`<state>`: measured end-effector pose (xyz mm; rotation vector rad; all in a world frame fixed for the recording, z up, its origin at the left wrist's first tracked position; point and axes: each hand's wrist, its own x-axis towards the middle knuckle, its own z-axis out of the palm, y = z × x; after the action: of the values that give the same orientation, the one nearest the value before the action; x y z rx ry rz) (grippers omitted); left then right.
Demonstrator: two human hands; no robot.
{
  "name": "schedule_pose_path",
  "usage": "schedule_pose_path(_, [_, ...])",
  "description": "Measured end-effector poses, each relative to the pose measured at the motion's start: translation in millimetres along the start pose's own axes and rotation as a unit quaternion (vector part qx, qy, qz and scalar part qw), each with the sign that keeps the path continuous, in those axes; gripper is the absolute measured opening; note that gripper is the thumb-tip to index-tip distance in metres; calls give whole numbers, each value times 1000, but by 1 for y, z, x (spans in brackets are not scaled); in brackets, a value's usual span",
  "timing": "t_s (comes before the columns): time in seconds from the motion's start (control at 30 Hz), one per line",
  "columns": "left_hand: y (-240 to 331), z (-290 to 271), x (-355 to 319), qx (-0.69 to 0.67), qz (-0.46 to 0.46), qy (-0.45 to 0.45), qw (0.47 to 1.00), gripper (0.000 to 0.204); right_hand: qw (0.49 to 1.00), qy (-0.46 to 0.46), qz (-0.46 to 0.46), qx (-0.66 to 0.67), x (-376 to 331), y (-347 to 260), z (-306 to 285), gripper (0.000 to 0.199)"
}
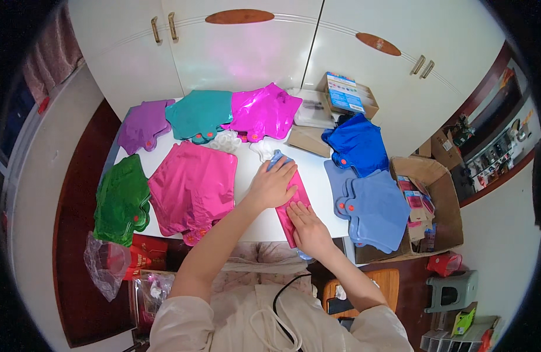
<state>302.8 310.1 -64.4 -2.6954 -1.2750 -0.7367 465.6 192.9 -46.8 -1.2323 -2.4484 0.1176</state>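
A narrow folded strip of shiny pink foil [300,189], probably a flat foil balloon, lies on the white table [253,226]. Light blue foil [278,157] shows at its far end and a little at its near end. My left hand [273,185] rests flat across the strip's upper part, fingers stretched out. Lower down, my right hand [308,232] presses on it with extended fingers. To the left is a stack of flat pink foil balloons [194,185]; to the right, light blue ones [376,205] lie under darker blue ones [361,144].
Green [123,199], purple [144,125], teal [200,114] and magenta [264,111] foil stacks ring the table's left and back. A cardboard box [449,217] of small packages stands at the right edge. White cabinets [241,53] rise behind. A grey stool [452,290] sits lower right.
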Motion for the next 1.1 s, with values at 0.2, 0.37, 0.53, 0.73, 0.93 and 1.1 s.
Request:
schedule_pose_path(0.2, [0, -3, -1, 13, -2, -20, 1000, 54, 978, -77, 82, 177, 30, 42, -42, 24])
schedule_pose_path(0.37, [0, -2, 1, 14, -3, -17, 1000, 55, 974, -45, 144, 168, 91, 95, -24, 16])
schedule_pose_path(0.53, [1, -4, 1, -8, -11, -36, 999, 57, 966, -102, 171, 165, 101, 109, -10, 28])
schedule_pose_path(0.73, [3, -8, 0, 2, -16, -20, 1000, 56, 981, -126, 146, -32, 65, 88, -28, 50])
schedule_pose_path(0.93, [5, -9, 2, 9, -30, -40, 999, 56, 971, -181, 144, -62, 27, 71, -42, 61])
schedule_pose_path(1.1, [1, -19, 13, 36, -27, -104, 994, 59, 989, -135, 40, -38, 14, 62, -49, 70])
